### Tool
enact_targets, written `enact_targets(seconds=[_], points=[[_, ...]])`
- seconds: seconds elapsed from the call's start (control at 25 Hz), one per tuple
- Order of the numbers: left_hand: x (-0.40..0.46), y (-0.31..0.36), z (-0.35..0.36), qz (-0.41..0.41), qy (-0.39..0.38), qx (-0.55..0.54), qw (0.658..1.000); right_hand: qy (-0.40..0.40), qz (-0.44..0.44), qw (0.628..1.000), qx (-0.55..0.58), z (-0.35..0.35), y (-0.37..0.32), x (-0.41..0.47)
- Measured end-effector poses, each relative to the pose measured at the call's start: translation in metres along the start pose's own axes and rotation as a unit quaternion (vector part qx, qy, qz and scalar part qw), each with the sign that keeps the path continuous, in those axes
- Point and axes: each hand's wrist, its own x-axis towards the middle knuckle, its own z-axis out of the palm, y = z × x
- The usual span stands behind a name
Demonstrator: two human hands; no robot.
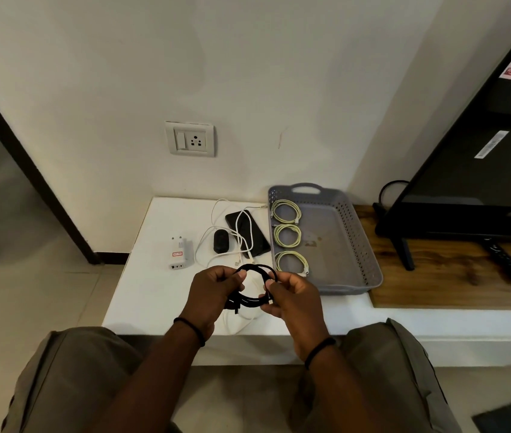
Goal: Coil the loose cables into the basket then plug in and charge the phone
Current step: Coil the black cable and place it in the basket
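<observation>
Black cable (249,300), thin and wound into a few round loops, is held just above the near part of the white ledge (141,295), beside the grey basket (369,254). One side of the coil is gripped by the left hand (213,292), fingers curled round the strands; the other side is pinched between thumb and fingers of the right hand (295,300). Three pale yellow coils (288,235) are laid in a row inside the basket. A dark phone (248,232) is seen flat on the ledge with a loose white cable (216,226) draped across it.
</observation>
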Motion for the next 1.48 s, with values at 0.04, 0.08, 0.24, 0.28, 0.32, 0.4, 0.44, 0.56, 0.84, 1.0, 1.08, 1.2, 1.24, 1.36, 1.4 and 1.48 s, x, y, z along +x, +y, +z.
enact_targets(seconds=[0.04,0.08,0.24,0.28,0.32,0.4,0.44,0.56,0.84,1.0,1.08,1.2,1.24,1.36,1.4,1.48], points=[[0.000,0.000,0.001,-0.004,-0.001,-0.003,1.000,-0.004,0.008,1.000,0.005,0.000,0.000,0.000],[0.000,-0.001,0.001,-0.009,-0.004,-0.008,1.000,-0.011,0.014,1.000,0.008,-0.001,0.000,0.001],[0.001,-0.004,0.001,-0.030,-0.009,-0.014,0.999,-0.021,0.035,0.999,0.019,-0.003,0.003,0.002],[0.001,-0.004,0.000,-0.031,-0.007,-0.007,0.999,-0.019,0.035,0.999,0.018,-0.003,0.004,0.003],[0.002,-0.005,0.000,-0.029,-0.005,0.002,1.000,-0.017,0.033,0.999,0.017,-0.003,0.005,0.003],[0.003,-0.006,0.001,-0.017,-0.003,0.026,1.000,-0.013,0.026,0.999,0.013,-0.004,0.005,0.003],[0.003,-0.007,0.001,-0.009,-0.005,0.043,0.999,-0.011,0.023,1.000,0.012,-0.004,0.006,0.004],[0.005,-0.010,0.002,0.020,-0.005,0.094,0.995,-0.007,0.018,1.000,0.010,-0.003,0.008,0.006],[0.006,-0.014,0.004,0.014,0.044,0.100,0.994,0.002,0.007,1.000,0.019,-0.004,0.011,0.006],[0.005,-0.011,0.007,-0.020,0.015,0.039,0.999,0.010,0.030,0.999,0.030,-0.006,0.010,0.010],[0.006,-0.007,0.007,-0.041,-0.003,0.001,0.999,0.015,0.048,0.998,0.047,-0.009,0.007,0.013],[0.011,-0.001,0.006,-0.069,-0.037,-0.057,0.995,0.015,0.060,0.994,0.088,-0.014,0.002,0.018],[0.013,0.001,0.006,-0.073,-0.047,-0.073,0.994,0.016,0.064,0.993,0.101,-0.015,0.001,0.019],[0.021,0.005,0.008,-0.067,-0.071,-0.095,0.991,0.025,0.067,0.990,0.119,-0.018,-0.003,0.028],[0.025,0.006,0.010,-0.066,-0.077,-0.101,0.990,0.031,0.067,0.990,0.121,-0.018,-0.005,0.032],[0.033,0.009,0.013,-0.070,-0.085,-0.111,0.988,0.040,0.070,0.988,0.130,-0.021,-0.009,0.043]])
